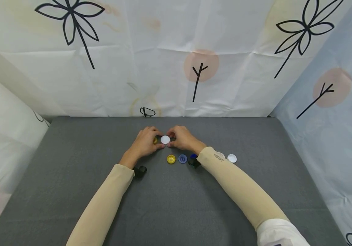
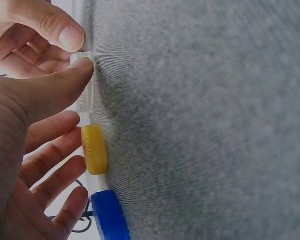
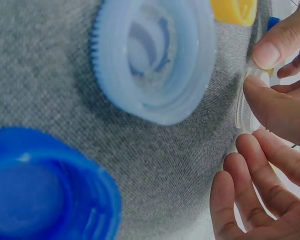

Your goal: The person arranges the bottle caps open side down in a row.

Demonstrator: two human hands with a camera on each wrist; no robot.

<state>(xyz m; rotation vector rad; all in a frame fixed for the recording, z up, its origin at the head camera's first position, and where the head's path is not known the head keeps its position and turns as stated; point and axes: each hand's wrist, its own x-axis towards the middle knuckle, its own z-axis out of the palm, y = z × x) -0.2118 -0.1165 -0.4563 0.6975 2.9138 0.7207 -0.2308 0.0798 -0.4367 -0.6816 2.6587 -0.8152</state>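
Observation:
A whitish, partly see-through bottle cap stands on the grey table between both hands. My left hand pinches it from the left; in the left wrist view its thumb lies across the cap's ribbed side. From the other side my right hand pinches the same cap, its thumb against the side wall in the right wrist view. Beside the left fingers sit a yellow cap and a blue cap on edge in that view; the blue one is hidden from the head view.
Nearer the person lies a row of caps: yellow, light blue, dark blue and white. The right sleeve partly covers another white cap. A patterned cloth wall rises behind the table.

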